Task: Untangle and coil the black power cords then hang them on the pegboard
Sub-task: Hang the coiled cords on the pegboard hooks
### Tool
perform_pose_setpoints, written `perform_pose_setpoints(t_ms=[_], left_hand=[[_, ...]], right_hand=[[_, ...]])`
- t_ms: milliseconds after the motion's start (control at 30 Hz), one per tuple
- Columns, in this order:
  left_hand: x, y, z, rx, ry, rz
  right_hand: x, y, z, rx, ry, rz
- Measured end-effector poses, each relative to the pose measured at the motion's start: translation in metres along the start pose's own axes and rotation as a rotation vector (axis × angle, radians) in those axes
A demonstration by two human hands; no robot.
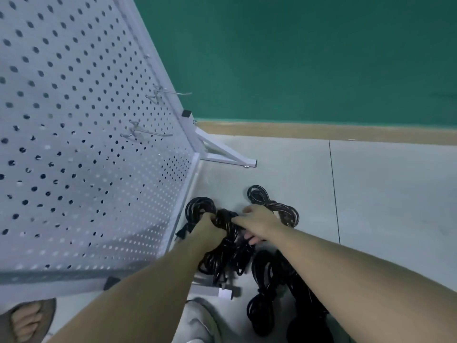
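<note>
1. Black cords [230,246] heaped in a glossy tangle on the pale floor [395,194], right beside the lower edge of the pegboard [86,144].
2. Several bundles in that heap: a round coil [197,206] nearest the board, a figure-eight bundle [269,204] farther right (faint lighter streaks on its strands), and a darker mass [269,293] closer to the body.
3. Plug [181,234] poking out at the left of the heap, next to the board's frame.
4. Left hand [209,227] curled around a thick bunch of strands in the middle of the tangle.
5. Right hand [257,220] laid over the same bunch from the right, thumb reaching toward the left hand, fingertips [252,240] tucked under the strands; a loose grasp rather than a tight fist.
6. Pegboard white, perforated, tilted in view, with two bare metal hooks [148,132] sticking out of its face, well above the heap.
7. White stand foot [230,157] jutting onto the floor beyond the cords; another foot bar [212,290] partly under the heap.
8. Open floor to the right of the cords, running to a tan baseboard [321,131] and green wall [296,58].
9. Sandalled foot [27,320] at lower left, behind the board.
</note>
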State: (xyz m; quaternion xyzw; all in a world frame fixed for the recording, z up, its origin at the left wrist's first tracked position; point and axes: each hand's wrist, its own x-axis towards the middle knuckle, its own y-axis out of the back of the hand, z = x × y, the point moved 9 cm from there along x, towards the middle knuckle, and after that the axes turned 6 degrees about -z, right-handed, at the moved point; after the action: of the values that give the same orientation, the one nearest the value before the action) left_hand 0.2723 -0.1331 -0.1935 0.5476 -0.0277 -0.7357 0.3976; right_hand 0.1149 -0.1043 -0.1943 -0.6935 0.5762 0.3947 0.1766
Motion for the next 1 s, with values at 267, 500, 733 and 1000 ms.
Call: perform_pose_setpoints(t_ms=[267,500,733,1000], left_hand=[[0.002,0.005,-0.011,-0.474,-0.009,-0.039],[-0.054,0.044,0.049,-0.432,-0.276,-0.039],[-0.202,0.11,0.136,-0.623,-0.726,-0.046],[-0.393,0.184,0.165,-0.689,-1.09,0.252]], right_hand=[[0.025,-0.024,0.001,-0.122,-0.014,0.123],[-0.057,0.033,-0.053,0.192,0.34,0.097],[-0.213,0.092,-0.175,0.165,0.674,0.025],[-0.388,0.091,-0.275,0.153,1.002,0.139]])
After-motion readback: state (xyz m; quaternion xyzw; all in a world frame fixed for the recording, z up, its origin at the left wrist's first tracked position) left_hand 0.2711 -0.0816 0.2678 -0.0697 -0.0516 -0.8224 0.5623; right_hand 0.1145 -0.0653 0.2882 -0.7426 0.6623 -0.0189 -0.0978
